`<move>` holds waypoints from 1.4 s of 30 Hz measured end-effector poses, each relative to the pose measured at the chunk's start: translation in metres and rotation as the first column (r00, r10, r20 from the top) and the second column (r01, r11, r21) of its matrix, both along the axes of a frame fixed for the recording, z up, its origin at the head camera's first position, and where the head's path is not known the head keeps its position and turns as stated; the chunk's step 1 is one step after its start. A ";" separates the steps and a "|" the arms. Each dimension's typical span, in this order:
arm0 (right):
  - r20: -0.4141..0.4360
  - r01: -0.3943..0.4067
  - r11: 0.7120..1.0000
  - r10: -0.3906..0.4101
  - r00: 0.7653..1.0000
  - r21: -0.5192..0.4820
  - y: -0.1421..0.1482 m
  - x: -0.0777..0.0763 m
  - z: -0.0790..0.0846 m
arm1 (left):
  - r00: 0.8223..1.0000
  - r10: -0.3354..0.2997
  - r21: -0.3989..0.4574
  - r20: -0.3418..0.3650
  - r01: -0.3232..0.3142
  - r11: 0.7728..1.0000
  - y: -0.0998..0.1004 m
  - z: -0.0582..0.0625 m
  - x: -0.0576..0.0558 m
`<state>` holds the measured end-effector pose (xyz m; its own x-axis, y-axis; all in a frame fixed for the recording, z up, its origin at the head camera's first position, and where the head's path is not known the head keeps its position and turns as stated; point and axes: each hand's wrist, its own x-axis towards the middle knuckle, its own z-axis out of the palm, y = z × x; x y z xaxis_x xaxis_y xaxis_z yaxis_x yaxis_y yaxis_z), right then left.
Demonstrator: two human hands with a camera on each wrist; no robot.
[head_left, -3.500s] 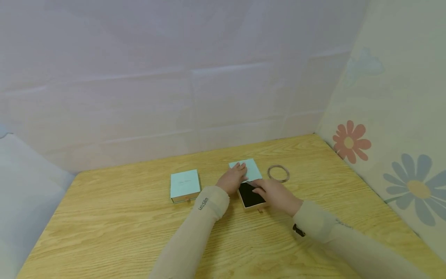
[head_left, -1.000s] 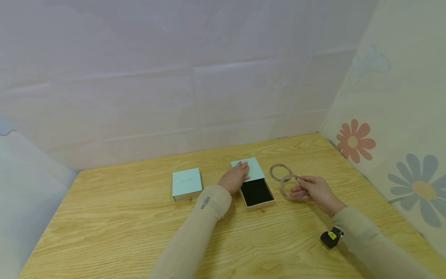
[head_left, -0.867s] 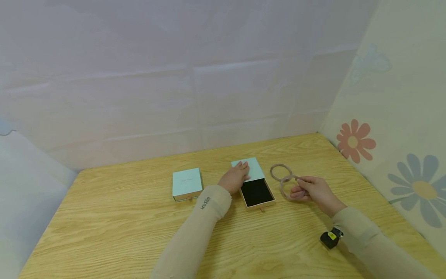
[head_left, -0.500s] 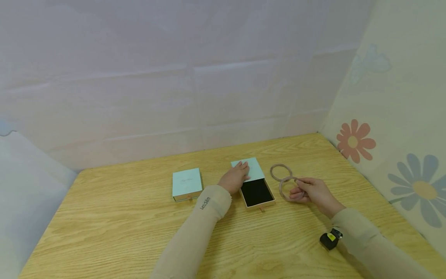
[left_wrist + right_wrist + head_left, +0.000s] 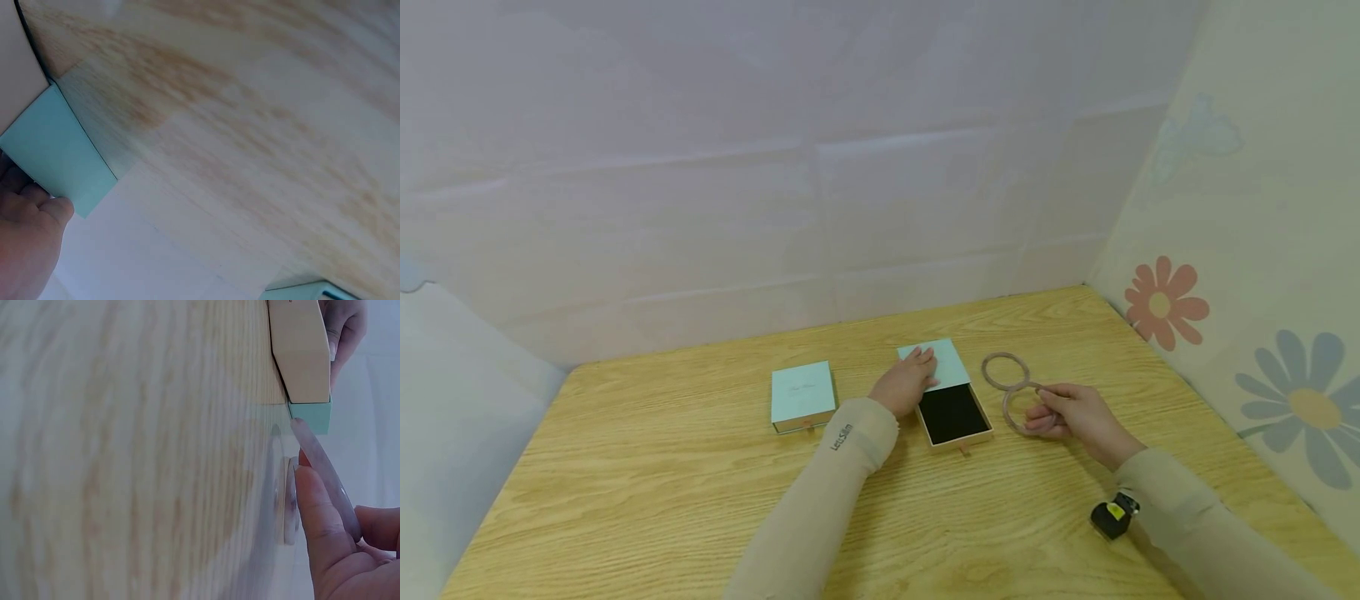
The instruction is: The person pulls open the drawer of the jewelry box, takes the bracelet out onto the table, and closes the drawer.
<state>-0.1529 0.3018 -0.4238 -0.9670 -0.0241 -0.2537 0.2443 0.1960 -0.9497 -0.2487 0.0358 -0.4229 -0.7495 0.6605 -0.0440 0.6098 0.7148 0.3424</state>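
Observation:
My right hand (image 5: 1078,414) pinches a pale mauve bangle (image 5: 1006,410) between thumb and fingers, tilted close over the table. A second bangle (image 5: 984,367) of the same colour lies flat just behind it; the held one overlaps its near edge in the head view. My left hand (image 5: 904,383) rests on the mint sleeve of a drawer box (image 5: 953,363), fingers spread across the top. In the left wrist view the thumb (image 5: 60,209) lies at the sleeve's edge. The box's drawer (image 5: 953,414) is pulled out toward me, showing a black lining with nothing on it.
A second mint box (image 5: 802,392), its drawer pushed in, sits left of my left hand. The wooden table (image 5: 647,483) meets a pale cloth backdrop (image 5: 700,250) behind and a flower-printed one (image 5: 1255,250) at the right.
Since the earliest frame my right hand has moved from over the drawer to its right, where it holds the bangle. Over the last second everything stays nearly still; my left hand keeps its place.

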 end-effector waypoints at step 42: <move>0.103 -0.088 0.885 0.046 0.994 0.457 0.014 -0.015 -0.004 | 1.000 -0.009 0.002 -0.001 0.009 1.000 -0.001 0.002 0.000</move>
<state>-0.1682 0.3158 -0.4280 -0.9409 0.0521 -0.3346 0.2921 0.6248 -0.7241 -0.2483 0.0347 -0.4206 -0.7435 0.6674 -0.0418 0.6168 0.7086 0.3428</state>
